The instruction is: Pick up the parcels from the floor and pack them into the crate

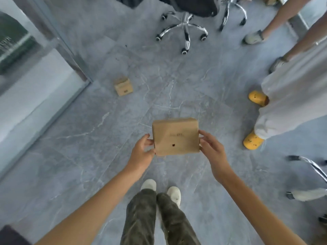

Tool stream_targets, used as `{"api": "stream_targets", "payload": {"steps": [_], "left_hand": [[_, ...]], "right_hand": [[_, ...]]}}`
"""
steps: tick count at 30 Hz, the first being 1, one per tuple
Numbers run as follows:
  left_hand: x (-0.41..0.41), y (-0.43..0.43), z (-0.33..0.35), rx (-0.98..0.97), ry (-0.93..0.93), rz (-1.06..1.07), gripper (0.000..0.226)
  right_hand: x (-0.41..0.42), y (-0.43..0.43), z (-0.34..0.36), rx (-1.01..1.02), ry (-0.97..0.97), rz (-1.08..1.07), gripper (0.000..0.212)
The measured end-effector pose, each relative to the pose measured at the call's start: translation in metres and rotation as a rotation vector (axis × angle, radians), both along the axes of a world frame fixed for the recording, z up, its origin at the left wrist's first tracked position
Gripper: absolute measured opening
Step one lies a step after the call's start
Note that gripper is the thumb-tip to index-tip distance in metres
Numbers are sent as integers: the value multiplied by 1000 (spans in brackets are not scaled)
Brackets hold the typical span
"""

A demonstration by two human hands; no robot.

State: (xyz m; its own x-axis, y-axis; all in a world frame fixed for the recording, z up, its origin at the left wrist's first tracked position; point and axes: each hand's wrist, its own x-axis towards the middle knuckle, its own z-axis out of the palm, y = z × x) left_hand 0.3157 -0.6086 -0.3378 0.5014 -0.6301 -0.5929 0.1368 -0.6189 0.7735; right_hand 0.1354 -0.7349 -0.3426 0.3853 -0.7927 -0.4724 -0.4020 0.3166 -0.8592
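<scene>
Left hand and right hand gripped the flat brown parcel by its side edges, fingers curled round it, held above the grey floor; second small parcel lay further off, left.

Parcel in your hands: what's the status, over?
Left hand and right hand grip the held parcel by its sides. Second parcel lies on the floor, ahead left. Crate not in view. Bystander's yellow shoes close on the right.
</scene>
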Motion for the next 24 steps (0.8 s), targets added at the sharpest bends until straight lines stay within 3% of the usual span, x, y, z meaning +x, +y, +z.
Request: {"api": "stream_targets", "payload": {"steps": [7, 9, 10, 12, 15, 19, 24], "left_hand": [[11, 62, 200, -389, -177, 196, 43], [15, 89, 242, -456, -263, 198, 62], [17, 105, 260, -464, -327, 201, 57], [19, 142, 291, -489, -447, 226, 56], [18, 210, 332, -552, -513, 296, 64], [14, 318, 371, -598, -564, 343, 63], [-2, 440, 400, -557, -627, 402, 72]], "right_hand": [[34, 30, 193, -91, -375, 91, 23], [43, 49, 235, -73, -484, 115, 56], [47, 62, 255, -78, -543, 127, 57], [53, 93, 291, -101, -636, 184, 27], [59, 151, 334, -171, -669, 326, 41], [64, 249, 374, -217, -718, 462, 38], [71, 359, 406, -171, -756, 623, 79]]}}
